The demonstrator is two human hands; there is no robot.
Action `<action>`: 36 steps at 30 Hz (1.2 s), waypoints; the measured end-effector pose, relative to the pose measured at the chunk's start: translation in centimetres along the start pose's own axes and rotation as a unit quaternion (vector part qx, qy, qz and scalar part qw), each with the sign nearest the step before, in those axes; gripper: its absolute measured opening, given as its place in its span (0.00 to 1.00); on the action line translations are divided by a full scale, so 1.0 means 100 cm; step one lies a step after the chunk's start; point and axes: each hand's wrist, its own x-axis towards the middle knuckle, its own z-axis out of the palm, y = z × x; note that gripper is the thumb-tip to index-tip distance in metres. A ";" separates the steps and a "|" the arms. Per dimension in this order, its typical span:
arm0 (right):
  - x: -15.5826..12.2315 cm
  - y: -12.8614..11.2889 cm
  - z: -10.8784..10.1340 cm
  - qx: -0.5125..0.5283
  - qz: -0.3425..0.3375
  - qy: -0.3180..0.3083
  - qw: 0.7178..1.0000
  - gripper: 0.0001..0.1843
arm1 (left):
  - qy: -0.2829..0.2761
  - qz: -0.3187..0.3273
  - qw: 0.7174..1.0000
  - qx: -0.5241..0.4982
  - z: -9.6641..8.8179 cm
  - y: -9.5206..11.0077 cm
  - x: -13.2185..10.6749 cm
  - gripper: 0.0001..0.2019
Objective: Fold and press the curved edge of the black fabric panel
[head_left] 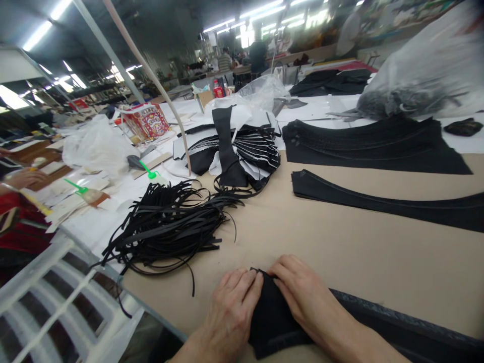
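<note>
Both forearms reach in from the near side, wrists low, the backs of the hands turned up and the fingers bent toward each other. The left hand (232,302) keeps its fingers close together, tips down on the far left corner of a black piece (272,320); the right hand (304,290) arches over that piece, its fingertips near the same far edge, just beside the left's. From where I stand I can't tell whether either hand pinches the edge or only presses it. The piece lies flat on the near side of the brown-topped table (363,262), between the hands, and more black material (408,327) shows past the right forearm. Beyond the left hand sprawls a heap of black straps (170,227), with a fanned stack (257,148) behind it. Farther right lie a curved black strip (370,201) and, behind that, some wide black panels (363,146). Off to the left, a co-worker's hand (28,177) shows near a green-tipped bottle (88,194).
</note>
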 end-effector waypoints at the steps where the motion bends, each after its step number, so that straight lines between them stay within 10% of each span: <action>1: -0.003 0.001 0.002 0.001 -0.014 0.006 1.000 0.14 | -0.002 -0.002 1.000 0.001 0.000 0.000 0.000 0.20; 19: -0.013 0.014 0.018 -0.137 -0.160 0.095 0.973 0.25 | 0.016 -0.003 1.000 -0.012 -0.008 0.000 0.000 0.20; 36: -0.010 0.010 0.006 -0.191 -0.117 0.038 0.974 0.29 | -0.001 -0.035 0.999 -0.015 -0.005 0.002 -0.003 0.19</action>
